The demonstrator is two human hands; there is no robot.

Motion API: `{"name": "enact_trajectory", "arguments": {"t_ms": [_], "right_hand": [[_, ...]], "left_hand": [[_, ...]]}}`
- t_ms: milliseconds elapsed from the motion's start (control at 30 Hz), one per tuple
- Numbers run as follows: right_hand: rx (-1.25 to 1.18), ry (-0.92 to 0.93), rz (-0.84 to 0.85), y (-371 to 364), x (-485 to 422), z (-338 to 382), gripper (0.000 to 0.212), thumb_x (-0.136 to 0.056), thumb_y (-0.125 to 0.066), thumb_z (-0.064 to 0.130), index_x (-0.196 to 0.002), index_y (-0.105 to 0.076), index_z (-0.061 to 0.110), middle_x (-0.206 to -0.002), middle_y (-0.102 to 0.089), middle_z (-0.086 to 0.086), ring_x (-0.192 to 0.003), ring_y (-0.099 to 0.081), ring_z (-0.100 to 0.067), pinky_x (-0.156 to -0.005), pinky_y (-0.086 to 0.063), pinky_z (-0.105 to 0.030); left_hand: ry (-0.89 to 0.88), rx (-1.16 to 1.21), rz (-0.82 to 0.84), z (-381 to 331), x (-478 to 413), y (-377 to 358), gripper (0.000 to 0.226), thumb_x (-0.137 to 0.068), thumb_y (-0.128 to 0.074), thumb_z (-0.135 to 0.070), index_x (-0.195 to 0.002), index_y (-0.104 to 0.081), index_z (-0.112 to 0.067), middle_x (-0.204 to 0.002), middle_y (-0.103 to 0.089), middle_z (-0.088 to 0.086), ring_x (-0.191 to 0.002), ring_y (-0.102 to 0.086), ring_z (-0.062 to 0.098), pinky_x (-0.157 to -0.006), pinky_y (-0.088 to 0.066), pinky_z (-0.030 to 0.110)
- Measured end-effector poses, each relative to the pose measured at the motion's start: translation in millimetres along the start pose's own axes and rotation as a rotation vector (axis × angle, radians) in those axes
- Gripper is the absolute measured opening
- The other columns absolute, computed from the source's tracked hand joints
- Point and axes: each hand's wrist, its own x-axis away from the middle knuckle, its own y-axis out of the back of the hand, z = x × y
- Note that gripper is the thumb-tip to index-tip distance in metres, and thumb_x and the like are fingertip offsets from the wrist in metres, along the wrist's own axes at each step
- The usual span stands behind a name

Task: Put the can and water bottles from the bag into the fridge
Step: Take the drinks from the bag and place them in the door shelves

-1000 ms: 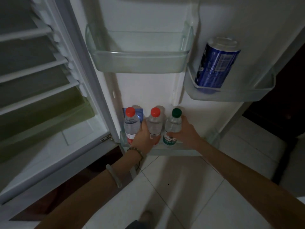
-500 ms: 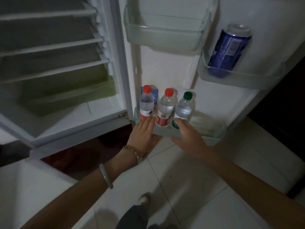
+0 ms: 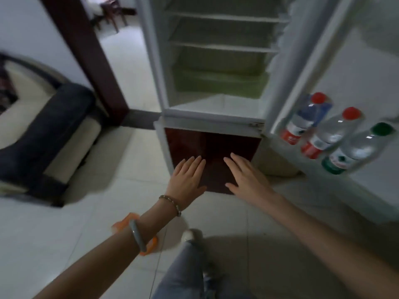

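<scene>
Both hands have pulled back from the door shelf: the left hand [image 3: 187, 178] and right hand [image 3: 248, 176] hover flat, fingers spread, holding nothing. Farther right, three water bottles [image 3: 330, 135] stand in the open fridge door [image 3: 367, 67].

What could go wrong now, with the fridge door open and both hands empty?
1. The door stands wide open. Shut hard, it might jolt the three bottles in its low shelf.
2. Both the left hand and the right hand hang open near the fridge's base, so fingers could be caught if the door swings in.
3. Something orange lies on the floor by the person's foot: a likely trip.
</scene>
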Motion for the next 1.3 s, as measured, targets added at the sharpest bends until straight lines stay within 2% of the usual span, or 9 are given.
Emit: {"name": "enact_trajectory", "arguments": {"t_ms": [200,333,500,633,733,833,967,1100,1300], "right_hand": [[-0.022,0.293,0.102,-36,-52,83,0.067,-0.089,-0.058,0.025,-0.145,-0.023,0.009,-0.152,-0.023,-0.014,-0.14,-0.021,-0.028,-0.112,-0.022,-0.035],[0.017,0.462,0.162,-69,-83,136,0.072,-0.075,-0.072,0.019,-0.136,-0.039,0.001,-0.139,-0.043,-0.023,-0.128,-0.042,-0.036,-0.104,-0.037,-0.041],[-0.045,0.596,0.219,-118,-117,200,0.079,-0.051,-0.088,0.017,-0.121,-0.055,-0.001,-0.117,-0.061,-0.023,-0.106,-0.061,-0.036,-0.084,-0.052,-0.047],[-0.098,0.639,0.254,-154,-140,242,0.066,-0.064,-0.081,0.012,-0.123,-0.053,0.001,-0.123,-0.058,-0.023,-0.113,-0.056,-0.037,-0.089,-0.049,-0.047],[-0.121,0.638,0.29,-189,-152,263,0.064,-0.063,-0.08,0.009,-0.121,-0.055,0.001,-0.121,-0.059,-0.023,-0.111,-0.057,-0.037,-0.089,-0.049,-0.048],[-0.109,0.646,0.37,-231,-160,272,0.069,-0.055,-0.082,0.004,-0.12,-0.056,0.0,-0.119,-0.06,-0.024,-0.108,-0.059,-0.038,-0.088,-0.05,-0.047],[-0.071,0.712,0.44,-307,-175,271,0.067,-0.05,-0.08,-0.001,-0.113,-0.06,0.002,-0.113,-0.063,-0.022,-0.102,-0.062,-0.036,-0.08,-0.054,-0.044],[-0.095,0.733,0.517,-397,-194,266,0.057,-0.06,-0.073,-0.006,-0.115,-0.058,0.004,-0.117,-0.06,-0.023,-0.107,-0.058,-0.038,-0.08,-0.055,-0.048],[-0.115,0.739,0.555,-542,-223,255,0.046,-0.073,-0.066,-0.006,-0.118,-0.058,0.004,-0.128,-0.053,-0.025,-0.118,-0.051,-0.038,-0.09,-0.048,-0.047]], "left_hand": [[0.305,-0.02,0.106,67,88,-12,0.077,-0.091,-0.042,-0.05,-0.146,-0.006,-0.011,-0.155,-0.011,0.009,-0.143,-0.009,0.025,-0.116,-0.002,0.039],[0.495,0.029,0.176,110,146,-26,0.076,-0.088,-0.049,-0.049,-0.145,-0.017,-0.011,-0.154,-0.019,0.008,-0.141,-0.017,0.025,-0.115,-0.006,0.039],[0.59,0.048,0.245,161,223,-46,0.067,-0.072,-0.073,-0.035,-0.129,-0.049,-0.008,-0.13,-0.056,0.012,-0.119,-0.053,0.029,-0.103,-0.035,0.046],[0.603,0.058,0.306,201,263,-67,0.067,-0.069,-0.076,-0.03,-0.127,-0.051,-0.008,-0.129,-0.056,0.014,-0.12,-0.053,0.03,-0.103,-0.035,0.047],[0.67,0.114,0.356,220,281,-91,0.065,-0.082,-0.063,-0.028,-0.138,-0.036,-0.009,-0.143,-0.04,0.013,-0.133,-0.037,0.029,-0.112,-0.021,0.042],[0.716,0.154,0.369,232,287,-130,0.062,-0.087,-0.056,-0.027,-0.14,-0.03,-0.01,-0.148,-0.033,0.011,-0.137,-0.028,0.027,-0.115,-0.014,0.04],[0.658,0.196,0.437,247,290,-201,0.061,-0.077,-0.067,-0.029,-0.131,-0.046,-0.008,-0.135,-0.051,0.013,-0.126,-0.046,0.028,-0.109,-0.028,0.042],[0.64,0.219,0.395,264,290,-289,0.054,-0.079,-0.065,-0.04,-0.121,-0.056,-0.008,-0.123,-0.061,0.011,-0.115,-0.056,0.027,-0.102,-0.039,0.041],[0.614,0.286,0.323,286,283,-439,0.048,-0.075,-0.072,-0.026,-0.115,-0.058,-0.003,-0.114,-0.065,0.014,-0.108,-0.06,0.03,-0.097,-0.045,0.041]]}}
